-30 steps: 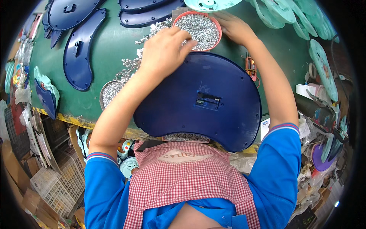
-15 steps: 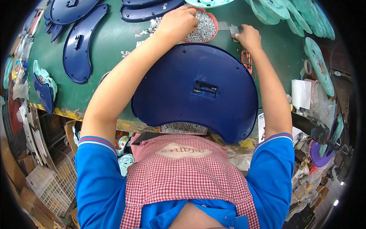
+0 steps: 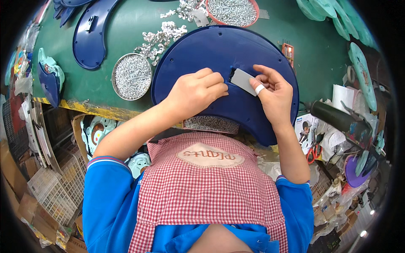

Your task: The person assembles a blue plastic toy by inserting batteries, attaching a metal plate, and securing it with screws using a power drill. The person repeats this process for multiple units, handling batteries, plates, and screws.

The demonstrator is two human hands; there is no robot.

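A large dark blue curved plastic panel (image 3: pixel 198 51) rests on the table edge in front of me. In its middle is a small recessed battery compartment (image 3: pixel 232 75), now partly covered. My right hand (image 3: pixel 275 92), with a white band on one finger, pinches a flat grey battery cover (image 3: pixel 243 80) by its right end, over the compartment. Left of that, my left hand (image 3: pixel 200 92) hovers over the panel with thumb and fingertips pressed together; whatever they hold is too small or hidden to make out.
A red-rimmed bowl (image 3: pixel 257 14) of small screws stands beyond the panel, a round tin (image 3: pixel 113 80) of small metal parts to its left. Loose silvery pieces (image 3: pixel 162 38) lie between them. More blue panels (image 3: pixel 86 50) lie left; mint-green parts (image 3: pixel 358 74) are at right.
My left hand has come back from the screw bowl to the panel. My right hand has brought the grey cover from the far table to the compartment. The view has shifted.
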